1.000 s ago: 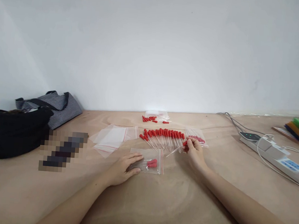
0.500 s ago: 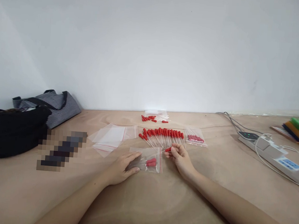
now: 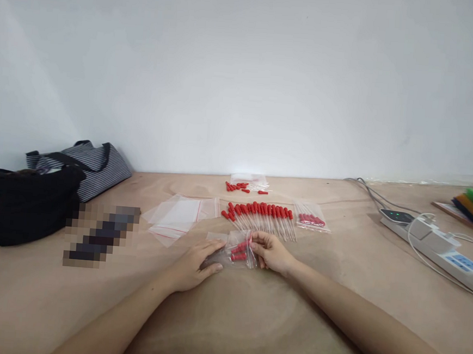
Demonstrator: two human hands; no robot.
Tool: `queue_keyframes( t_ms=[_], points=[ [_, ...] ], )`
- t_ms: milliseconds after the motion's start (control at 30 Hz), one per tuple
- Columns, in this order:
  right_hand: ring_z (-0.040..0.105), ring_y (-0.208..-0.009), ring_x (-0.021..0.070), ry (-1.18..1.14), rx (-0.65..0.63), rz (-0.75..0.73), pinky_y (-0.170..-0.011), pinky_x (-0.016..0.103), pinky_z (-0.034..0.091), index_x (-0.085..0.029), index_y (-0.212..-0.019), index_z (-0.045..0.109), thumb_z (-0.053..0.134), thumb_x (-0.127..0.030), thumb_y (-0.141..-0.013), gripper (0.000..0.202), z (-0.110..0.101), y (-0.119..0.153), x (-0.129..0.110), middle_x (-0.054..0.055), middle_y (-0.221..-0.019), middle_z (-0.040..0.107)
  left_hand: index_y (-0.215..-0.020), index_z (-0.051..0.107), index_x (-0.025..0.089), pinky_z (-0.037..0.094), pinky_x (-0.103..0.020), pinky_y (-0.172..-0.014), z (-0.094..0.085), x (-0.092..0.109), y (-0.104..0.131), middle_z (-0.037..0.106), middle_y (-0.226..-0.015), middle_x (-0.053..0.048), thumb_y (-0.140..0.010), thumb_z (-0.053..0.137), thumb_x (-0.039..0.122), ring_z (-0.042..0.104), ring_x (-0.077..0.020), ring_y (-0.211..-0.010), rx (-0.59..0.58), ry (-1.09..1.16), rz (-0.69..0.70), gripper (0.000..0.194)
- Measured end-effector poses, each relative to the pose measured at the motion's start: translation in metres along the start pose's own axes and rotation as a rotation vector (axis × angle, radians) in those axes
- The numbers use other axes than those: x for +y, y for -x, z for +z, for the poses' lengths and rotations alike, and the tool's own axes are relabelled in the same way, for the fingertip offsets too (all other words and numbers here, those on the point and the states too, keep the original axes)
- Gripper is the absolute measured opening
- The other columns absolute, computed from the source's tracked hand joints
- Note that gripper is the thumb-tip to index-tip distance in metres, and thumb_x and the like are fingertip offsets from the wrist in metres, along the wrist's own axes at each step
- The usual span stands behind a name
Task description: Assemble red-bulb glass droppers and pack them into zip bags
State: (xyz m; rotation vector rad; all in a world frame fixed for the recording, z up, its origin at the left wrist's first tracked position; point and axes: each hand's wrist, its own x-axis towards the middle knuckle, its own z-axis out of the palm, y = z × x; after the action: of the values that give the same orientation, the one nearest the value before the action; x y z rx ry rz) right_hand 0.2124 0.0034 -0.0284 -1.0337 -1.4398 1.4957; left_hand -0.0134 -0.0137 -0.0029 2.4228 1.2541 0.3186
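Near the front of the table lies a clear zip bag (image 3: 219, 256) with red-bulbed droppers inside. My left hand (image 3: 197, 262) rests over its closed end, fingers and thumb holding the bag from both sides. At the bag's open right end, my right hand (image 3: 269, 251) is closed on a dropper (image 3: 241, 246), whose stem and bulb are now in the bag; the fingertips are at the mouth. Just beyond is a fanned row of red-bulbed droppers (image 3: 260, 210) with clear stems. A filled bag of droppers (image 3: 312, 218) lies right of this row.
Flat zip bags (image 3: 176, 215) lie to the left of the row. Loose red bulbs (image 3: 236, 187) and a bag of clear stems (image 3: 250, 180) are near the wall. A striped bag (image 3: 106, 169) and black bag (image 3: 33, 204) stand left; a power strip (image 3: 439, 247) with cables lies right.
My right hand has moved left to the bag's mouth, and the dropper it holds has gone from outside into the bag. My left hand has stayed on the bag.
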Motion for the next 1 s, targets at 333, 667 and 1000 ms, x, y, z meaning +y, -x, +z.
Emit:
queue_keyframes(
  t_ms=[333,667,1000],
  points=[
    [0.037,-0.04,0.0041,0.104,0.037,-0.005,-0.039,0.016,0.027,-0.017,-0.054,0.052,0.065,-0.033,-0.06,0.021,0.003,-0.005,0.002,-0.006,-0.047,0.05,-0.127,0.039,0.021,0.031,-0.037,-0.1,-0.001,0.001,0.001,0.043,-0.131,-0.005,-0.082,0.046,0.037,0.039,-0.0215,-0.119,0.002,0.001,-0.005,0.048],
    [0.035,-0.032,0.0045,0.064,-0.026,0.118,-0.031,0.016,0.024,-0.017,-0.071,0.061,0.061,-0.038,-0.06,0.023,-0.009,0.0,-0.001,-0.008,-0.038,0.043,-0.127,0.039,0.022,0.031,-0.039,-0.1,-0.001,0.002,0.0,0.042,-0.132,-0.005,-0.082,0.045,0.038,0.038,-0.022,-0.12,0.003,0.004,-0.003,0.048],
    [0.058,-0.076,0.0198,0.705,0.669,0.051,-0.065,0.027,0.041,-0.017,-0.073,0.066,0.06,-0.024,-0.061,0.015,-0.119,-0.039,-0.029,0.007,-0.077,0.066,-0.127,0.038,0.027,0.028,-0.041,-0.102,-0.004,-0.003,0.002,0.033,-0.138,-0.003,-0.08,0.049,0.04,0.03,-0.0241,-0.125,0.062,-0.028,0.052,0.051]
  ],
)
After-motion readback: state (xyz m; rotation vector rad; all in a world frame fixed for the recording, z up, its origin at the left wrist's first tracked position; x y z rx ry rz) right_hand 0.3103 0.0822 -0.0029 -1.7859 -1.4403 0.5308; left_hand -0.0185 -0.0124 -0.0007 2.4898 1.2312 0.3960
